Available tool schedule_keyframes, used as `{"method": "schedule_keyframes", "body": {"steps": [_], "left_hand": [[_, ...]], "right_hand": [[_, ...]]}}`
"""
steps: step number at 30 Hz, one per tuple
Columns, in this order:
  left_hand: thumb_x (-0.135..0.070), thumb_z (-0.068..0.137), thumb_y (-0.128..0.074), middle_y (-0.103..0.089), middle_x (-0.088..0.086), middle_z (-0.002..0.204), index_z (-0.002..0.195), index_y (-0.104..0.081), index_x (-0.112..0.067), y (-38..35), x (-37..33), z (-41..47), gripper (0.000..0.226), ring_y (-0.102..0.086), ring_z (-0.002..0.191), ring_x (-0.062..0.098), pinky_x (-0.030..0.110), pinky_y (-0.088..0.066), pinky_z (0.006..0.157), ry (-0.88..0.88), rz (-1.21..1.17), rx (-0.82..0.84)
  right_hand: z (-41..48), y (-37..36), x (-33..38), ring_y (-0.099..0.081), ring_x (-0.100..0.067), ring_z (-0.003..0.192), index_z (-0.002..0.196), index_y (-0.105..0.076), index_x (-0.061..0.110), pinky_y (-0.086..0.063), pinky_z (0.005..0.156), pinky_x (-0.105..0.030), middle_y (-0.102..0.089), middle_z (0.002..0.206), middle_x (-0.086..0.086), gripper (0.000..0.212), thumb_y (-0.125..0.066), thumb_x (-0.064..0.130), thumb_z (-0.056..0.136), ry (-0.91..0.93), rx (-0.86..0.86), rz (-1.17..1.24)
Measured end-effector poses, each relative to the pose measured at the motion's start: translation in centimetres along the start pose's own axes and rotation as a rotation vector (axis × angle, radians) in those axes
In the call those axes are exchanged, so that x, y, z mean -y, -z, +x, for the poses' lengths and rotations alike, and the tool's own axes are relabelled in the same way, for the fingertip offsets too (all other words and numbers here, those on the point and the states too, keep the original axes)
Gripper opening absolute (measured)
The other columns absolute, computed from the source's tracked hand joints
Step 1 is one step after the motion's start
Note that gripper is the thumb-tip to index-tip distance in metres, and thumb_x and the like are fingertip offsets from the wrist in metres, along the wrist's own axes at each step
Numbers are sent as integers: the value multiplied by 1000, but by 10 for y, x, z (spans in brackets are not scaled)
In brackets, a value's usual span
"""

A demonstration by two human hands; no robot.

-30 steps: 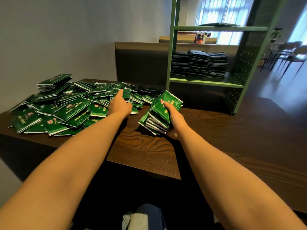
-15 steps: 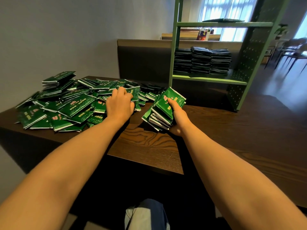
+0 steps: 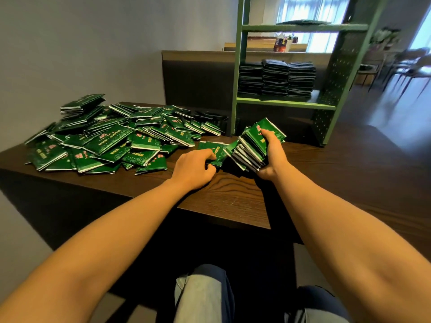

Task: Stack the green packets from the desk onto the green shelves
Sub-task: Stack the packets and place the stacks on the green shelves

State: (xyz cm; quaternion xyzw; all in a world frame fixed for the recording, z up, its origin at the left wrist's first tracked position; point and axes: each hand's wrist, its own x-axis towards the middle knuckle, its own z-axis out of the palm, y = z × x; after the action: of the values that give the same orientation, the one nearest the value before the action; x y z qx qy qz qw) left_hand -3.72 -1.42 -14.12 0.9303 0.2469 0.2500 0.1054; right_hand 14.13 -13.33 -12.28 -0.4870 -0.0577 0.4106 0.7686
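Loose pile of green packets (image 3: 105, 141), far left of the green shelves (image 3: 286, 104), spread over the dark wood desk (image 3: 233, 197). Many overlap. A few sit in a short stack at the pile's end farthest from the shelves.

Left hand (image 3: 193, 167): left of the shelves and nearer the camera, low over the desk. Fingers curled, with fingertips and thumb pinching the near edge of a single packet (image 3: 215, 151). That packet lies flat on the desk between the pile and the shelves.

Right hand (image 3: 272, 155): just in front of the shelves' left post. Fingers wrapped under and thumb pressed on top of a thick bundle of packets (image 3: 254, 145), gripped firmly. Bundle tilted, its silver edges fanned toward the left hand, its lower end touching or just above the desk; cannot tell which.

Shelves stand at the desk's far right side. Lower board carries three neat stacks of packets (image 3: 276, 78) side by side, touching, dark in the backlight. Upper board holds a thin flat layer (image 3: 303, 21); too dim to identify.

Right of the shelves: blurred chairs (image 3: 410, 66) by a bright window.
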Motion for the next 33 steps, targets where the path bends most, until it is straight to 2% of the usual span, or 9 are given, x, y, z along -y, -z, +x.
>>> {"method": "schedule_keyframes", "body": {"steps": [4, 7, 11, 15, 20, 24, 27, 31, 33], "left_hand": [[-8, 87, -60, -64, 2, 128, 103, -74, -17, -7, -1, 0, 24, -53, 126, 24, 45, -42, 106, 11, -113, -107], [-5, 88, -59, -57, 3, 136, 105, -76, -17, -7, -4, -1, 27, -52, 126, 24, 46, -42, 103, 84, -171, -142], [2, 88, -57, -62, 10, 130, 106, -76, -9, -2, -7, 1, 29, -57, 120, 27, 46, -47, 101, 76, -308, -258], [6, 88, -54, -63, 12, 129, 105, -76, -7, 3, -23, 5, 30, -56, 123, 22, 31, -46, 102, 132, -484, -369], [11, 87, -53, -66, 5, 115, 101, -75, -3, 8, -45, 8, 30, -59, 111, 12, 11, -47, 89, 197, -718, -501], [7, 88, -51, -63, -9, 96, 111, -66, -11, 14, -61, 6, 33, -55, 68, -6, 10, -43, 61, 244, -854, -487], [6, 90, -49, -57, -5, 104, 118, -58, -11, 14, -72, 3, 34, -53, 87, -4, 4, -39, 71, 220, -897, -497], [2, 95, -42, -53, 2, 115, 128, -48, -17, 15, -60, 10, 38, -45, 64, 8, 18, -38, 56, 213, -864, -492], [-2, 96, -42, -51, 4, 118, 132, -45, -15, 14, -43, 18, 38, -50, 70, 14, 24, -39, 59, 283, -771, -466]], "right_hand": [[-3, 4, -1, -78, -34, 91, 121, -71, 14, -62, 82, -52, -78, 108, -15, 39, -68, 43, 95, -2, 68, 67], [-3, 5, -3, -77, -34, 93, 119, -71, 13, -61, 84, -52, -77, 110, -15, 38, -65, 43, 97, -19, 106, 79], [-8, 3, -1, -74, -36, 106, 123, -71, 13, -59, 91, -54, -74, 122, -17, 41, -65, 44, 96, -40, 112, 119], [-11, -5, -1, -73, -36, 107, 128, -69, 12, -60, 87, -52, -74, 121, -18, 44, -63, 44, 98, -68, 100, 119], [-21, -20, 8, -69, -38, 100, 112, -70, 7, -55, 86, -56, -73, 109, -22, 36, -59, 40, 101, -113, 110, 196], [-28, -29, 10, -64, -44, 107, 120, -65, 6, -49, 86, -62, -67, 119, -26, 44, -55, 45, 102, -156, 161, 254], [-29, -34, 7, -65, -42, 109, 130, -63, 6, -52, 86, -59, -68, 121, -26, 50, -57, 47, 101, -150, 169, 252], [-22, -31, 6, -72, -36, 100, 118, -71, 9, -58, 82, -51, -77, 106, -20, 42, -61, 45, 100, -90, 109, 158], [-18, -32, 8, -75, -35, 99, 132, -67, 13, -61, 81, -51, -76, 115, -18, 55, -73, 46, 88, -34, 60, 60]]}}
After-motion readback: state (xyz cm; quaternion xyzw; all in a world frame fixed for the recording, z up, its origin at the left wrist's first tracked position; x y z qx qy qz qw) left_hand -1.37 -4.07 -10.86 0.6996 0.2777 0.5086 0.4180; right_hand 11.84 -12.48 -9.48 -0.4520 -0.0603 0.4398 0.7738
